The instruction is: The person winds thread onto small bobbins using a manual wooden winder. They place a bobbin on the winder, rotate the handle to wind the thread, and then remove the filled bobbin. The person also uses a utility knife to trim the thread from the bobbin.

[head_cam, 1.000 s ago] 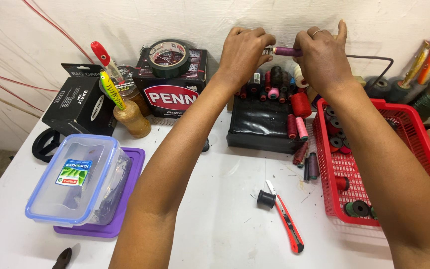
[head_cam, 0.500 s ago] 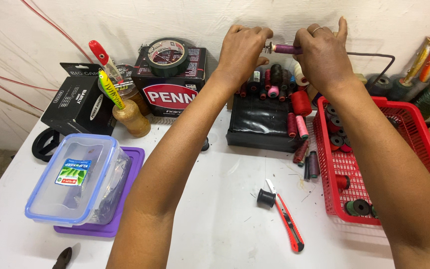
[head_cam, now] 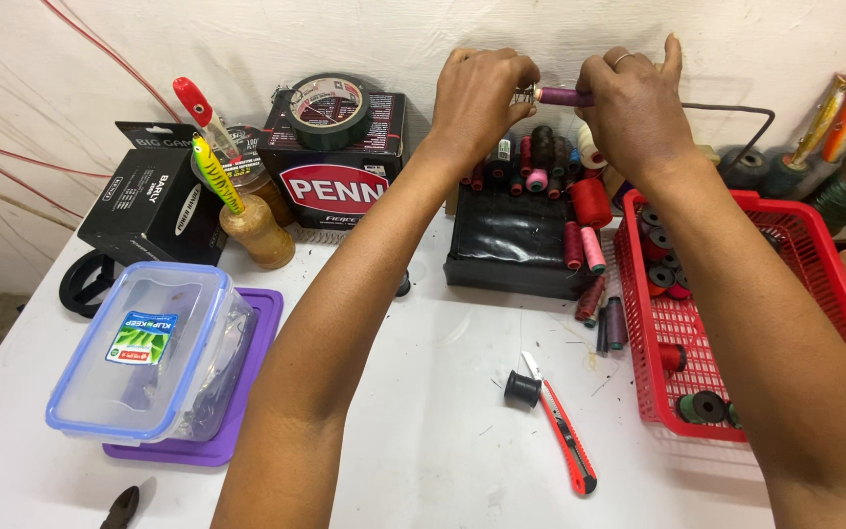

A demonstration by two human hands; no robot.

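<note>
Left hand (head_cam: 482, 103): raised near the wall, fingers pressed together, pinching the metal end of a purple spool (head_cam: 562, 96)
Right hand (head_cam: 634, 113): grip closed around the other end of the purple spool, which lies level between both hands, above the table
Black tray (head_cam: 511, 240): on the table below the hands, thread spools of red, pink, black and white standing along its far edge
Red basket (head_cam: 815, 264): at the right, under the right forearm, holding black, red and green bobbins
Clear box (head_cam: 154, 353): lidded, blue rim, sitting on a purple lid at the left; contents unclear
Jar (head_cam: 258, 230): holds a green and yellow fishing lure
White table (head_cam: 423, 460): a red knife (head_cam: 565, 431) lies just beside a black bobbin (head_cam: 522, 388)
Tape roll (head_cam: 332, 108): on a black carton by the wall
</note>
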